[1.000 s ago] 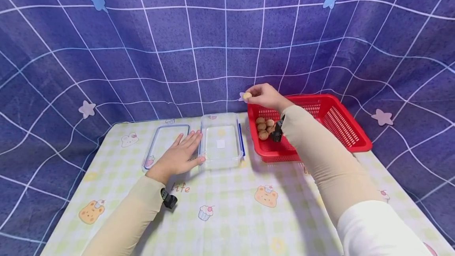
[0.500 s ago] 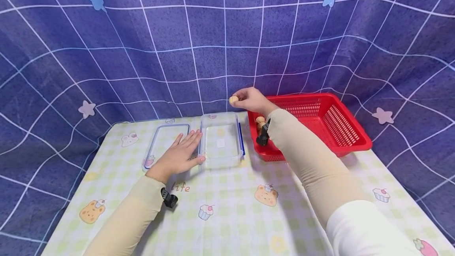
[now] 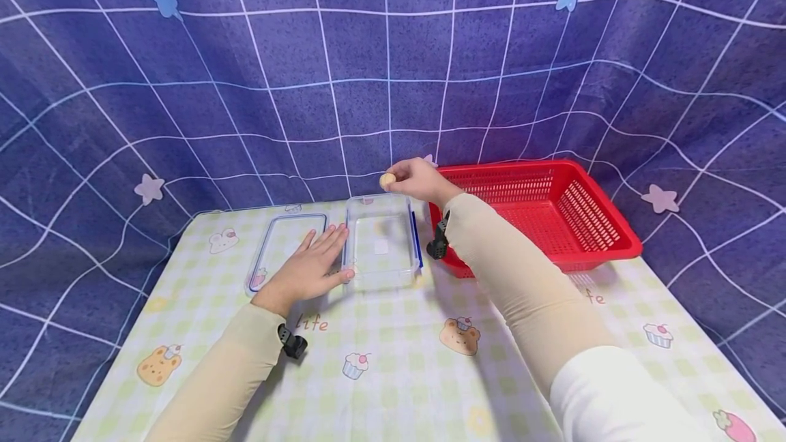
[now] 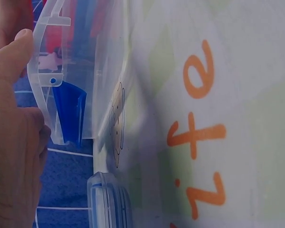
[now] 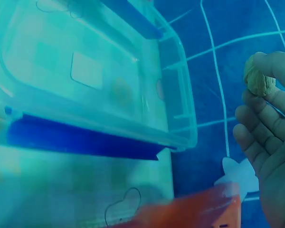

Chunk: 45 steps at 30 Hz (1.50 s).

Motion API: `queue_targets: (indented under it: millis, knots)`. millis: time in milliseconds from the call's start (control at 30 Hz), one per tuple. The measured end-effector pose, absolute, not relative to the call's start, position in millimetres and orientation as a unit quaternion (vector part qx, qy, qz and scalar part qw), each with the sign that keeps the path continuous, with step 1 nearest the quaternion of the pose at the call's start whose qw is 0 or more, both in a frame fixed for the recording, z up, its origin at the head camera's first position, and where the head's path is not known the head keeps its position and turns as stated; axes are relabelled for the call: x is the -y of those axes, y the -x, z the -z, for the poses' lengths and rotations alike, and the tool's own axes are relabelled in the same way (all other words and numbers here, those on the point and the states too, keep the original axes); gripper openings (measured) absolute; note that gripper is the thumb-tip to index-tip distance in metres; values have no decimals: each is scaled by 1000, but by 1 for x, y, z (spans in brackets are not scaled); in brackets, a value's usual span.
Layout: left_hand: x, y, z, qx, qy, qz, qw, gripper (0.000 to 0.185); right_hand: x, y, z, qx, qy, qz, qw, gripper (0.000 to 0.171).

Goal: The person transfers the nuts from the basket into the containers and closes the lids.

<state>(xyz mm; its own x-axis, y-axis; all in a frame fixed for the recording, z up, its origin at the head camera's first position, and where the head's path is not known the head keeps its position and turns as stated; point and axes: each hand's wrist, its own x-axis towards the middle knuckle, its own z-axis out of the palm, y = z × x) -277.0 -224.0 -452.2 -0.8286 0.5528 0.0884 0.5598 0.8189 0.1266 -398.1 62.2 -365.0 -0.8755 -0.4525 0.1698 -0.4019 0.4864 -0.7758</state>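
My right hand [image 3: 413, 178] pinches a small tan walnut [image 3: 387, 181] above the far edge of a clear plastic container [image 3: 382, 243] with blue clips. In the right wrist view the walnut [image 5: 259, 79] sits at my fingertips, over the container [image 5: 92, 80]. My left hand [image 3: 313, 267] lies flat with straight fingers on the table, touching the container's left wall; in the left wrist view its fingers [image 4: 12, 137] rest against the container's rim [image 4: 50, 78]. The container's clear lid [image 3: 284, 249] lies to the left, partly under that hand.
A red mesh basket [image 3: 543, 213] stands right of the container; my right forearm hides its left part. The table carries a pale checked cloth [image 3: 393, 360] with cartoon prints. A blue grid-pattern curtain [image 3: 307, 74] hangs close behind.
My right hand has carried the walnut leftward from above the red basket to above the clear container's far edge. The left hand has stayed put.
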Motion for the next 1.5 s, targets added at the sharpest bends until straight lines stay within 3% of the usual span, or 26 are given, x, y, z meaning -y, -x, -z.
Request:
queue_targets:
  millis: [1500]
  knots:
    - [224,277,452,954,288,87,12,91,1,383,406,-929,163,331,23,38]
